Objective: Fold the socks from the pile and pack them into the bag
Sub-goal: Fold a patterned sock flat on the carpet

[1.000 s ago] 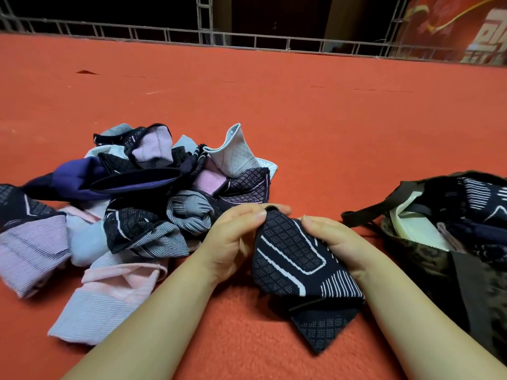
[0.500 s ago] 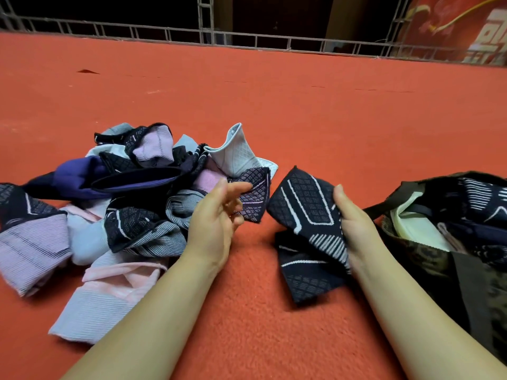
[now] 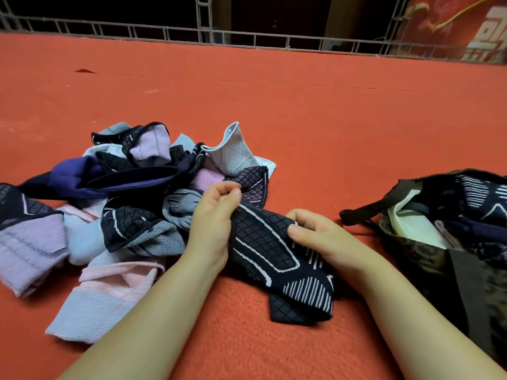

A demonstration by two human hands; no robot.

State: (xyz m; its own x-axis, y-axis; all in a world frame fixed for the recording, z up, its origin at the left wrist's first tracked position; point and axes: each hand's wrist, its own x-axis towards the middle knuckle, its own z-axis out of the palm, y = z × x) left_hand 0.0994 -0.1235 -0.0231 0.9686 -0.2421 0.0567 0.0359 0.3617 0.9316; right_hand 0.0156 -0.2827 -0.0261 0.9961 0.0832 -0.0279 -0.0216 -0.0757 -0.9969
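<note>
Head: sock (image 3: pixel 277 259) between pile (image 3: pixel 131 204), bag (image 3: pixel 450 231)

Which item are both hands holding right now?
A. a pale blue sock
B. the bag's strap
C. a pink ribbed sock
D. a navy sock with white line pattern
D: the left hand and right hand both grip the navy sock with white line pattern.

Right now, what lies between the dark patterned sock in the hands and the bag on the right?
In the head view, only bare red carpet lies between the dark sock and the bag, apart from the right hand gripping the sock and the bag's strap.
</note>
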